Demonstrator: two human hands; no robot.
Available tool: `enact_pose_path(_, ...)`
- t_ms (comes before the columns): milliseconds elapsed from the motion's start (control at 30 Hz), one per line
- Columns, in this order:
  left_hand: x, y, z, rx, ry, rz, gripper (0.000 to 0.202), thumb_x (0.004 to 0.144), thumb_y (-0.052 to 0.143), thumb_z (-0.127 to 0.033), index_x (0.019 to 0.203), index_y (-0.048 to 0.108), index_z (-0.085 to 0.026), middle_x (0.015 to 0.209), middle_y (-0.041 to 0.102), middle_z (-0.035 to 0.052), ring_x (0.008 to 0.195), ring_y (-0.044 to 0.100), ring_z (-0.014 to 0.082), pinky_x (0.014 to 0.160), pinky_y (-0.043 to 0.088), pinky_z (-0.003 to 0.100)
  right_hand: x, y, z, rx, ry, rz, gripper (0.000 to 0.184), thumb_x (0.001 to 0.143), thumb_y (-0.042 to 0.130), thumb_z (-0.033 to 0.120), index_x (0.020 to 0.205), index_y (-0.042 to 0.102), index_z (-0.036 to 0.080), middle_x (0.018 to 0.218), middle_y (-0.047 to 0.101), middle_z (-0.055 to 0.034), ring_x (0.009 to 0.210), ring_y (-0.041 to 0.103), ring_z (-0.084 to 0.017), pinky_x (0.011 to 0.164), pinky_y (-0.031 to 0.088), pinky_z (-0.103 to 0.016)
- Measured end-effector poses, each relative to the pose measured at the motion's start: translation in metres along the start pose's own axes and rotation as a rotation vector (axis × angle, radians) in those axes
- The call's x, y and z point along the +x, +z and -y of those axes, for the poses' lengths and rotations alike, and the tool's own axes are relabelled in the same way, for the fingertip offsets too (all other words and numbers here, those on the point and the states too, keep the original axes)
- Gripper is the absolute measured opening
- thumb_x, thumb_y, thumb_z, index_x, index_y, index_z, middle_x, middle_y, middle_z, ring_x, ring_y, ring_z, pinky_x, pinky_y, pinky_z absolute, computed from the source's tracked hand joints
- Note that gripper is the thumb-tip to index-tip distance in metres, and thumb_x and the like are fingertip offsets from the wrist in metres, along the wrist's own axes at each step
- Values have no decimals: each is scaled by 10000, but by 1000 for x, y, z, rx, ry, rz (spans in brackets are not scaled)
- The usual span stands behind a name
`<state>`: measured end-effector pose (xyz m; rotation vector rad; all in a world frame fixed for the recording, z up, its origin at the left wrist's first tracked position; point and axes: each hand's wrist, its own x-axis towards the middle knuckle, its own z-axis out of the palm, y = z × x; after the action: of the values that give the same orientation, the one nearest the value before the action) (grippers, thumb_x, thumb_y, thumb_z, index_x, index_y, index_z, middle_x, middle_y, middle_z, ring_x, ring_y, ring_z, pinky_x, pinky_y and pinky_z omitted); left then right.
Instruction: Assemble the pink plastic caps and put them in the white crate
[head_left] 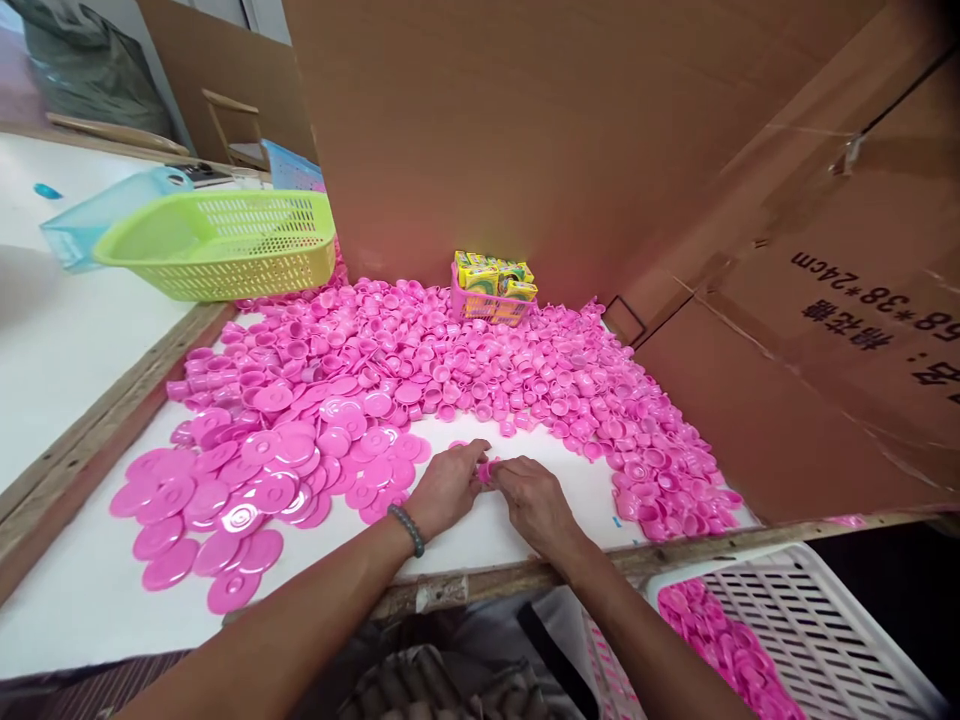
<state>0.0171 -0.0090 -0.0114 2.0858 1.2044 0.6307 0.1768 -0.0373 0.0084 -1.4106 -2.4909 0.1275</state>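
Brown cardboard walls [525,140] block the back and right of a white tabletop [585,490]. One lime-green slotted basket [225,272] and one pink basket [491,310] stand behind countless small pink plastic cups [487,365] and flat round discs [240,515]. Left hand [448,488] and right hand [536,500] pinch one pink plastic piece [486,470] over bare tabletop near its wooden front edge [667,554].

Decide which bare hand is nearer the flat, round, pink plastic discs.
Left. The left hand is just right of the pink discs; the right hand is farther right, beyond the left hand.
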Motion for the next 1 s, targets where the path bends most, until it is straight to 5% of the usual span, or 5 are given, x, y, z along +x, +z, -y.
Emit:
enact_pose_path(300, 1, -4, 1, -98, 10, -2, 393, 710, 588, -182, 1089, 486, -192, 928, 621, 50, 821, 584, 173, 695, 444, 251, 9, -6, 2, -71, -25, 73, 191, 790, 435, 57, 762, 595, 159, 746, 602, -39, 713, 489, -168, 665, 345, -294)
enact_pose_path(467, 2, -9, 0, -217, 17, -4, 276, 715, 595, -228, 987, 558, -195, 868, 630, 37, 771, 581, 154, 660, 435, 232, 5, 0, -8, 514, 305, -14, 170, 820, 471, 200, 734, 615, 173, 702, 611, -8, 681, 537, -143, 639, 393, -257)
enact_pose_path(633, 5, -11, -3, -537, -144, 114, 241, 669, 642, -322, 825, 563, -156, 601, 591, -10, 521, 531, 102, 480, 390, 189, -4, 4, -4, 936, 517, -103, 245, 832, 468, 344, 977, 593, 191, 821, 628, -15, 727, 571, -139, 652, 445, -262)
enact_pose_path(767, 9, -9, -4, -731, -371, 167, 304, 600, 692, -338, 760, 526, -139, 469, 534, -43, 389, 474, 81, 394, 370, 182, -12, -4, 2, 712, 321, -117, 262, 813, 530, 307, 1059, 590, 240, 962, 588, -31, 819, 540, -142, 710, 437, -267)
enact_pose_path(1000, 12, -12, -8, -823, -541, 162, 367, 540, 747, -293, 716, 459, -148, 444, 566, -25, 394, 542, 108, 412, 457, 209, -4, -7, 0, 323, 138, -6, 152, 789, 558, 157, 912, 625, 219, 807, 555, -25, 788, 481, -153, 673, 391, -260)
